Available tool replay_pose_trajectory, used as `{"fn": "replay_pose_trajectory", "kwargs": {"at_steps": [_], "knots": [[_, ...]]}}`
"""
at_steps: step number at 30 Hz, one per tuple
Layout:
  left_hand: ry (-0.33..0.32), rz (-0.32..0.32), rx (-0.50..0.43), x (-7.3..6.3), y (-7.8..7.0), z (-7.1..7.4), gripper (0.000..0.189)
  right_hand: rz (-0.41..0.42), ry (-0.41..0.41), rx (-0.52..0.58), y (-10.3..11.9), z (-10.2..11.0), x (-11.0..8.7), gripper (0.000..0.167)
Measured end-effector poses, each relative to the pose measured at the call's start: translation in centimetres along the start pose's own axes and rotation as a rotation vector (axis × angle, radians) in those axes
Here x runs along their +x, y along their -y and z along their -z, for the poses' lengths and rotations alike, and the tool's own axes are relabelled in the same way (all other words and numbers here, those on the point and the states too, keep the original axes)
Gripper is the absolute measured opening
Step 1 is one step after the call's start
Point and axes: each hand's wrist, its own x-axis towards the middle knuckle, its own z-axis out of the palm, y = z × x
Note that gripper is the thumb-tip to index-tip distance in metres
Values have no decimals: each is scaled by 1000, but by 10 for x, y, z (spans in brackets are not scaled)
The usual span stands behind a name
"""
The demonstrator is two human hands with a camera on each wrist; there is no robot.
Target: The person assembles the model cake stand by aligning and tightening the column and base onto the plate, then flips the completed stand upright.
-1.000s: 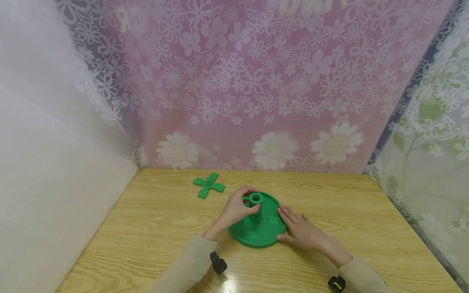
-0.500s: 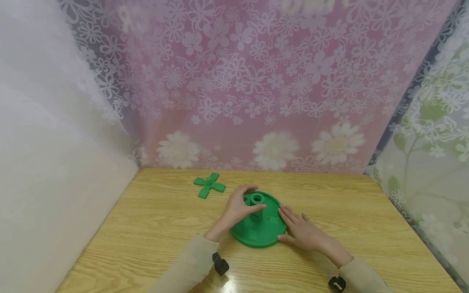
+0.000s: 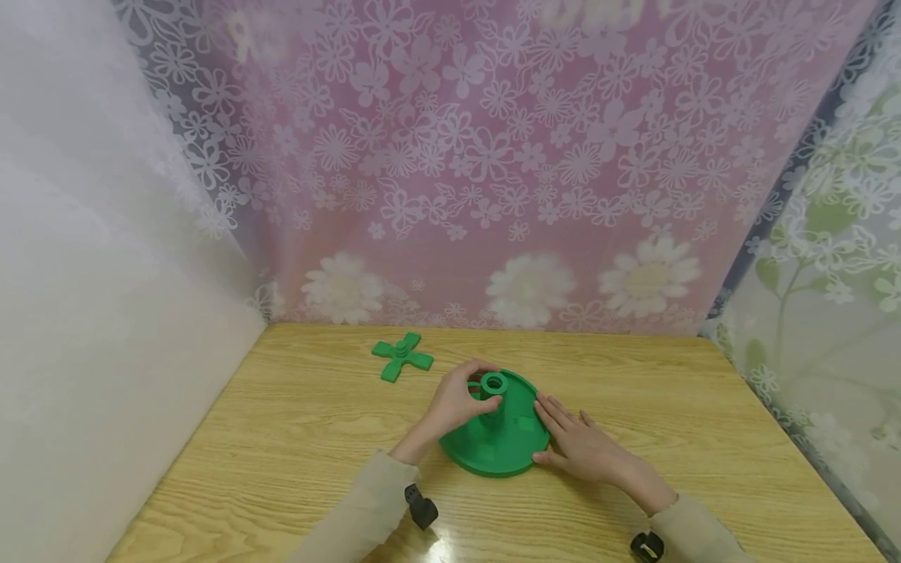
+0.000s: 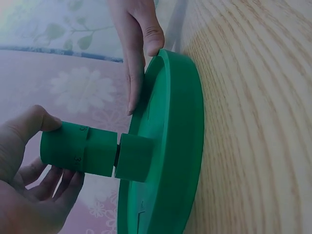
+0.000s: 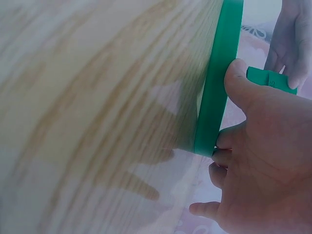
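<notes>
My left hand [image 3: 454, 401] grips a green cylinder [image 4: 80, 147] by its upper end, thumb on one side and fingers on the other. Small raised markings show on the cylinder's side. It stands in line with a short green post [image 4: 134, 157] at the centre of a round green tray [image 3: 496, 461], and a narrow dark gap shows between cylinder and post. The tray lies flat with its low rim upward. My right hand [image 3: 580, 446] rests against the tray's right rim, fingers nearly straight and thumb [image 5: 237, 73] touching the edge.
A green cross-shaped piece [image 3: 400, 358] with a round stub in its middle lies farther back on the wooden table [image 3: 296, 438], left of the tray. A flowered curtain [image 3: 493, 195] hangs behind the table, and a pale wall [image 3: 127, 258] stands on the left.
Half a second ago my left thumb stretched out away from the cylinder; now it presses on it again, as it did a second ago. My right hand and the tray stay in place.
</notes>
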Motion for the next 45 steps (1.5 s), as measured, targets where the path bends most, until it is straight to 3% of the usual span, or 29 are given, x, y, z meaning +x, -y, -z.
{"fn": "replay_pose_trajectory", "kwargs": {"at_steps": [5,10,21,26,30,38,45], "knots": [[67,-10,-54,0,0,3,44,-2,0,-4,-2,-1,1,85],[76,-20,-75,-1,-1,3,46,-1,6,-1,-4,-2,1,86],[-71,18,-37,-3,-6,-3,56,-1,8,2,-4,-3,1,86],[-102,33,-4,-3,-6,-5,52,-3,17,0,-4,-4,1,86],[-80,24,-6,-3,-5,-6,46,-3,24,12,-3,-3,1,86],[41,0,-60,0,0,-1,48,-2,8,3,-3,-2,1,86],[41,-4,-35,-1,-3,-1,56,-1,10,8,-3,-2,1,86]]}}
